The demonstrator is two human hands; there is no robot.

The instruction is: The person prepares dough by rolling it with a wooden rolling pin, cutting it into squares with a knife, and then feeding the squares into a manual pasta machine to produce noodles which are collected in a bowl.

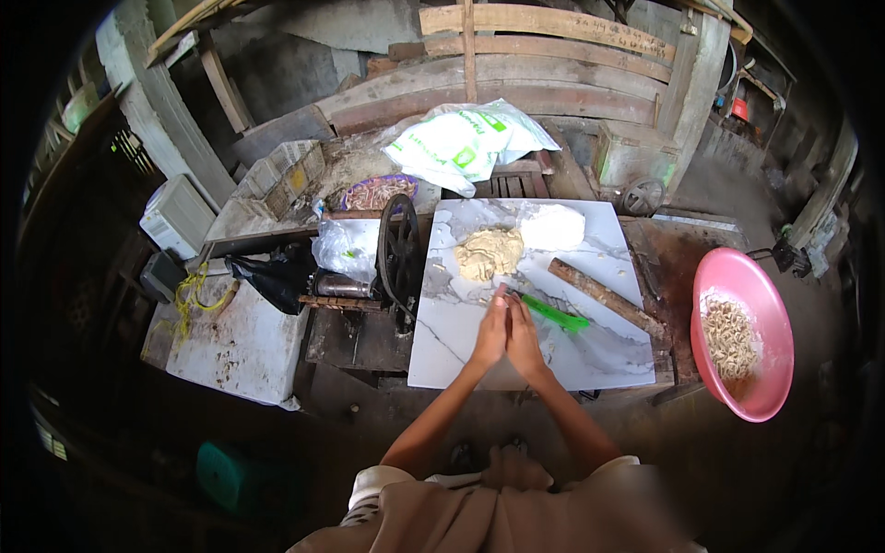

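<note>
My left hand (491, 334) and my right hand (523, 335) meet palm to palm over the near part of a white marbled board (452, 355). Their fingers are stretched out and point away from me; whether anything lies between the palms is hidden. Just beyond the fingertips sits a lump of pale yellow dough (487, 255), with a heap of white flour (553, 228) at its right. A bright green flat tool (558, 316), its exact kind unclear, lies beside my right hand. Farther right a thick wooden rod (604, 295) rests slantwise on the board.
At the right stands a pink basin (782, 346) holding pale dough strips (730, 339). A hand-cranked machine with a dark wheel (399, 249) borders the board's left. Behind are a white-and-green sack (470, 143) and a purple-rimmed basket (380, 192). A green stool (221, 476) is lower left.
</note>
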